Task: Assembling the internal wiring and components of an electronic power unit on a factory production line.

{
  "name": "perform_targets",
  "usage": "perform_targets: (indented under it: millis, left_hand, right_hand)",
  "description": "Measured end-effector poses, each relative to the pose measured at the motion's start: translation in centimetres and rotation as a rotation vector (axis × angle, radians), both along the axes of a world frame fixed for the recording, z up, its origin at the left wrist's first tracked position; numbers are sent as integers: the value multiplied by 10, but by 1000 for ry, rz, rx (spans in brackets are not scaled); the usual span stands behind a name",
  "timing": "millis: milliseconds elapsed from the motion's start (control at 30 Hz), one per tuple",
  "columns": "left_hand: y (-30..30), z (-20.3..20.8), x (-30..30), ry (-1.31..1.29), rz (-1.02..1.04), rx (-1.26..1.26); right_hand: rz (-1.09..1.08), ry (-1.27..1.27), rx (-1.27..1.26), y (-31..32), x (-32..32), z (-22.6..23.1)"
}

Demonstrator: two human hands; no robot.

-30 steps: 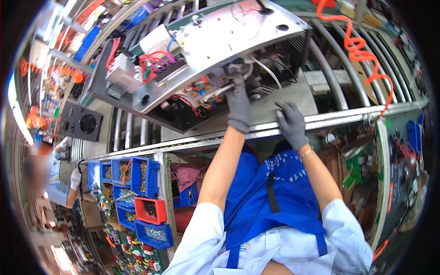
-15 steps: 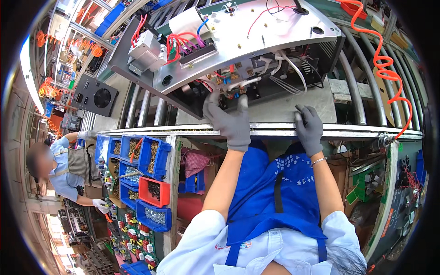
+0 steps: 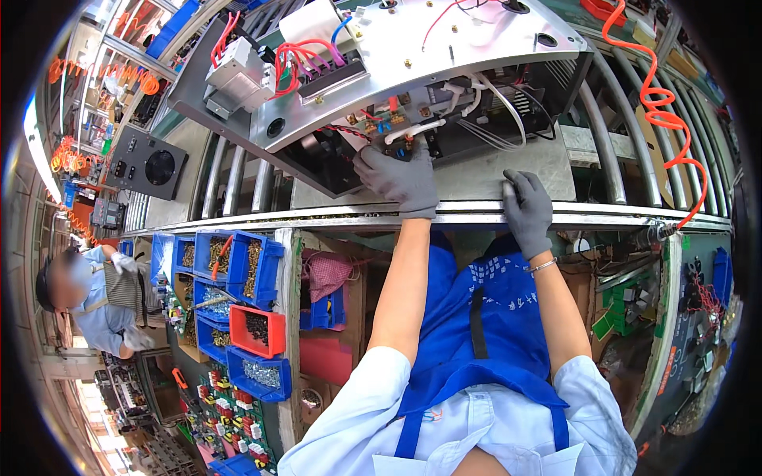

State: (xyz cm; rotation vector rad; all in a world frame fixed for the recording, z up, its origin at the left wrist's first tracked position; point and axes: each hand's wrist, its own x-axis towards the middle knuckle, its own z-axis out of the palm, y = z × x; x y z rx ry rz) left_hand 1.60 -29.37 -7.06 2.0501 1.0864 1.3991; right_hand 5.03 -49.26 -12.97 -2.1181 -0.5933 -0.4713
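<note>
An open metal chassis (image 3: 444,47) full of red, white and blue wiring lies tilted on a roller conveyor. My left hand (image 3: 399,176), in a grey glove, reaches into its open underside. The fingertips curl onto a white cable (image 3: 414,130) beside small coloured terminals. My right hand (image 3: 527,211), also gloved, lies flat with its fingers spread on the grey plate (image 3: 476,174) under the chassis, at the conveyor's front rail (image 3: 317,216). It holds nothing.
Blue and red parts bins (image 3: 238,285) with screws sit at lower left. A coiled orange air hose (image 3: 659,103) hangs at the right. A grey panel with a fan (image 3: 147,165) lies to the left. A co-worker (image 3: 87,301) works at far left.
The view has swung so that the chassis and my hands sit lower and more to the left. My left hand stays in the wiring and my right hand stays at the rail. The co-worker has come into view.
</note>
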Motion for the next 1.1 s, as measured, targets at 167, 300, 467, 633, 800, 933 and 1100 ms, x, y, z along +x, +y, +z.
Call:
perform_targets:
  millis: [167,300,467,633,800,933,1100]
  left_hand:
    - [-4,12,-24,-201,-142,268]
    - [2,50,-17,-90,-74,237]
    - [23,50,13,-131,-25,305]
    - [26,52,14,-173,-71,314]
    - [8,54,-11,-92,-89,294]
    - [21,22,-62,-210,-147,433]
    - [102,25,-58,-355,-36,170]
  right_hand:
    - [3,5,20,-4,2,1]
    - [4,35,-3,-8,0,4]
    - [-3,3,26,-4,0,3]
    - [-7,-17,21,-1,0,7]
    - [7,152,172,-15,5,4]
    - [-213,66,484,-11,40,28]
    - [13,154,571,-24,141,73]
